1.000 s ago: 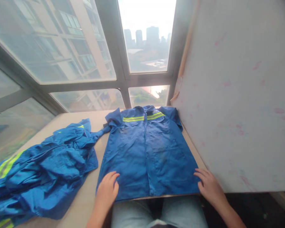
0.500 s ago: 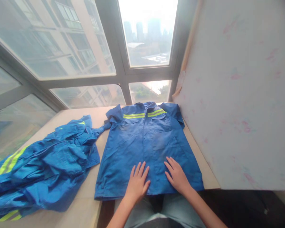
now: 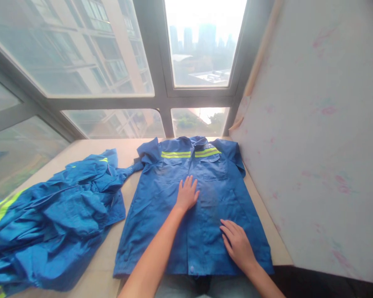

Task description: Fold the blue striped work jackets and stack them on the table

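Note:
A blue work jacket (image 3: pixel 211 207) with yellow-and-grey reflective strips across the chest lies spread out, front side up, its collar toward the window. On the middle of its front, just below the chest pockets, my left hand (image 3: pixel 187 194) rests flat with fingers stretched. My right hand (image 3: pixel 237 242) lies on the lower right part of the jacket, fingers extended and slightly bent. Neither hand grips the cloth. To the left, a second blue garment (image 3: pixel 71 211) with reflective strips lies crumpled.
The jacket and the garment lie on a pale ledge (image 3: pixel 83 145) under framed windows (image 3: pixel 202 49). A white panel with faint pink flowers (image 3: pixel 323 145) stands close along the right side. My legs are below the ledge's front edge.
My left hand has slid forward from the jacket's lower part to mid-front. My right hand remains low on the right side. The camera view has shifted slightly.

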A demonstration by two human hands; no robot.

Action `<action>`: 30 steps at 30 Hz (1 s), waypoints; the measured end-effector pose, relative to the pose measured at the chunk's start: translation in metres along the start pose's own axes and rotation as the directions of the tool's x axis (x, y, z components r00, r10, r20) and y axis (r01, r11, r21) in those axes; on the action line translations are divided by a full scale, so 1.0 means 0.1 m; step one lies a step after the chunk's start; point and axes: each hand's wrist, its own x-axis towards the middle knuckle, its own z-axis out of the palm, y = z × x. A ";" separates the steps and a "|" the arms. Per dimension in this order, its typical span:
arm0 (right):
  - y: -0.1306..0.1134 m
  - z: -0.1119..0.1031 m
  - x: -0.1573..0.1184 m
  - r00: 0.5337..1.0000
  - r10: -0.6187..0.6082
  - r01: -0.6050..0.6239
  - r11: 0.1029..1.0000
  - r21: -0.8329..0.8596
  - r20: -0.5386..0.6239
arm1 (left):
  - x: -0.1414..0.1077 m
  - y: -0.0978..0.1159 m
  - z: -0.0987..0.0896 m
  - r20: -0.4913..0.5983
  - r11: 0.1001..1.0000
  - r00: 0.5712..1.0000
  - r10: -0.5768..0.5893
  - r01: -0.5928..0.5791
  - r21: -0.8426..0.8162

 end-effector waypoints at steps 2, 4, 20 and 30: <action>0.05 -0.03 -0.07 1.000 0.021 -0.021 0.999 0.028 0.010 | 0.07 -0.20 0.05 0.008 0.999 0.999 -0.049 0.049 0.020; 0.10 -0.05 -0.08 0.997 0.072 -0.073 0.996 0.059 0.028 | 0.04 -0.36 0.10 0.010 0.998 0.998 -0.058 0.058 0.028; 0.06 0.82 3.87 0.984 0.075 -0.069 0.997 -0.043 0.161 | -0.13 -0.47 0.19 -0.035 0.999 0.998 -0.042 0.043 0.017; 0.13 1.19 3.99 0.984 0.069 -0.050 0.992 -0.118 0.163 | -0.14 -0.47 0.18 -0.009 0.998 0.999 -0.044 0.044 -0.037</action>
